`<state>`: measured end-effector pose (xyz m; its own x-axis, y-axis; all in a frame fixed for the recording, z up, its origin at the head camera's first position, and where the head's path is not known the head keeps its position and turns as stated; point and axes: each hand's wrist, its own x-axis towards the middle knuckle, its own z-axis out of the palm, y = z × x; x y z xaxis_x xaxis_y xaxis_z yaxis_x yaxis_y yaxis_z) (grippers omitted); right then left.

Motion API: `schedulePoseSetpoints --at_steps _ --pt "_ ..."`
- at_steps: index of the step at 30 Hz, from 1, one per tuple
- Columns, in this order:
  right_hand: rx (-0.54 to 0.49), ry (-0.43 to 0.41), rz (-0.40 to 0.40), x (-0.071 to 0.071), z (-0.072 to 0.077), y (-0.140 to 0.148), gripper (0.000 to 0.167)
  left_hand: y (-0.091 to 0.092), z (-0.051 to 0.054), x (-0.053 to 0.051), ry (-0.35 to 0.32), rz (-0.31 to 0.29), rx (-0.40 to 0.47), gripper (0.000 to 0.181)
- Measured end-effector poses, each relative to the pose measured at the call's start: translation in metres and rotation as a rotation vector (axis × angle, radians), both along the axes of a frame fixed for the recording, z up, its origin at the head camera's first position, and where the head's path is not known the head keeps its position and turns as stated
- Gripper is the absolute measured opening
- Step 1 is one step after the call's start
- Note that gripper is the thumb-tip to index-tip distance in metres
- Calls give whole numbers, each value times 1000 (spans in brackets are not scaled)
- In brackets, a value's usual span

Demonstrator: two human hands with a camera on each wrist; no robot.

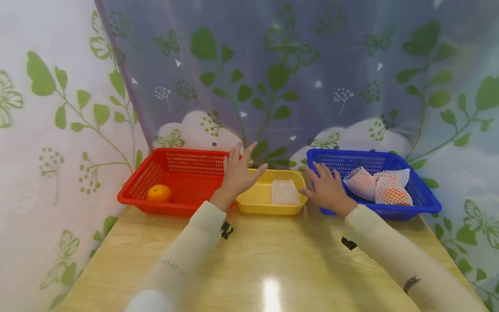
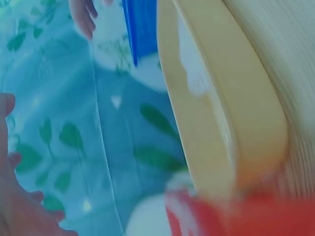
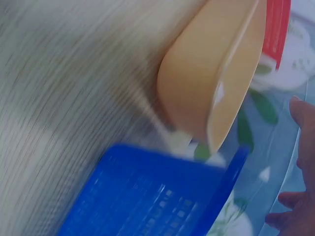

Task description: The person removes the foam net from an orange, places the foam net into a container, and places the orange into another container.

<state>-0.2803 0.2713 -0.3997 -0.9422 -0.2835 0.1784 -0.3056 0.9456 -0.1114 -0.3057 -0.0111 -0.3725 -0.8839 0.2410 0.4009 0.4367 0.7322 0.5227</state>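
My left hand [image 1: 238, 175] hovers with spread fingers above the gap between the red basket [image 1: 191, 210] and the yellow tray [image 1: 269, 210], holding nothing. An orange [image 1: 159, 193] lies in the left end of the red basket. Inside the yellow tray, toward its right, is a white foam fruit net [image 1: 284, 192]. Between that tray and the blue basket [image 1: 419, 208] my right hand [image 1: 326, 187] is raised, fingers apart and nothing in them. Several orange fruits in white foam nets [image 1: 393, 193] sit in the blue basket's right half.
All three containers stand in a row along the back of the wooden table [image 1: 269, 255]. Behind them hangs a curtain [image 1: 249, 86] with a leaf and butterfly print. Dark wrist devices show under both sleeves.
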Motion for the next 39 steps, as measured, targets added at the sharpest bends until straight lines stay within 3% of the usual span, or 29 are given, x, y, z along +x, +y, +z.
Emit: schedulePoseSetpoints --at_steps 7,16,25,32,39 --pt "-41 12 -110 -5 3 40 95 53 -4 5 -50 -33 7 79" --pt "-99 11 -242 -14 6 87 112 95 -18 6 -102 -33 -19 84" --pt "-198 -9 -390 -8 -1 137 125 135 -47 21 -122 -36 -173 88" --pt "-213 -48 -453 -1 -5 157 126 155 -63 31 -179 -97 -169 90" --pt "-210 -104 -502 -4 -10 161 125 160 -69 33 -233 -103 -231 79"
